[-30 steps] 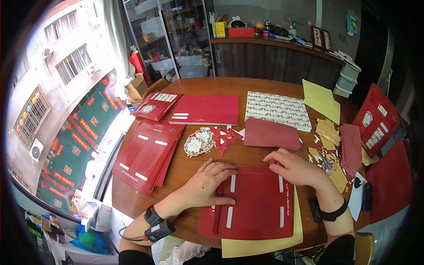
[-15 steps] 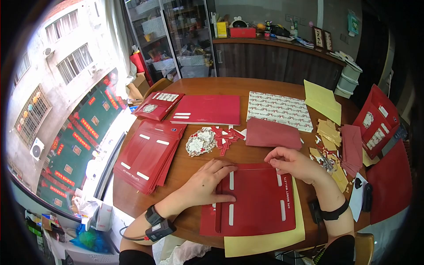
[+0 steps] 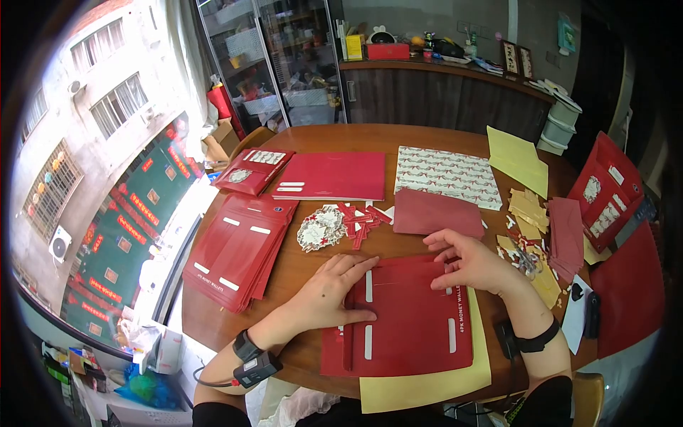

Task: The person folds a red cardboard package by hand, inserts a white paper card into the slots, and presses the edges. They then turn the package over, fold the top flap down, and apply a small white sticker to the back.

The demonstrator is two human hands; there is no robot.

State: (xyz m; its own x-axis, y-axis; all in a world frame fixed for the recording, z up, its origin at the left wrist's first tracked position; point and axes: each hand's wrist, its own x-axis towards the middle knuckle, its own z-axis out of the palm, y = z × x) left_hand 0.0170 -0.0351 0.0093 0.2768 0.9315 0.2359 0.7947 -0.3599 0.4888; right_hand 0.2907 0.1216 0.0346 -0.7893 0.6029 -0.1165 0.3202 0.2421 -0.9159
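Observation:
A red money-wallet folder (image 3: 409,331) with white strips lies on a yellow sheet (image 3: 427,391) at the table's near edge. My left hand (image 3: 334,288) rests on its upper left part, thumb apart from the fingers. Above the folder's upper right corner is my right hand (image 3: 462,263), its fingers bent and spread, with nothing visible between them. Beyond the folder are white cutouts (image 3: 321,228), red tags (image 3: 361,224) and a stack of dark red envelopes (image 3: 437,213).
More red folders (image 3: 238,245) are stacked on the left, near a flat red stack (image 3: 331,176). A patterned sheet (image 3: 448,178) lies at the back. Scraps (image 3: 528,260), envelopes (image 3: 567,238) and an upright red folder (image 3: 608,192) are on the right.
The fingers of my right hand have opened from a pinch and spread. My left hand stays on the folder, nearly unmoved.

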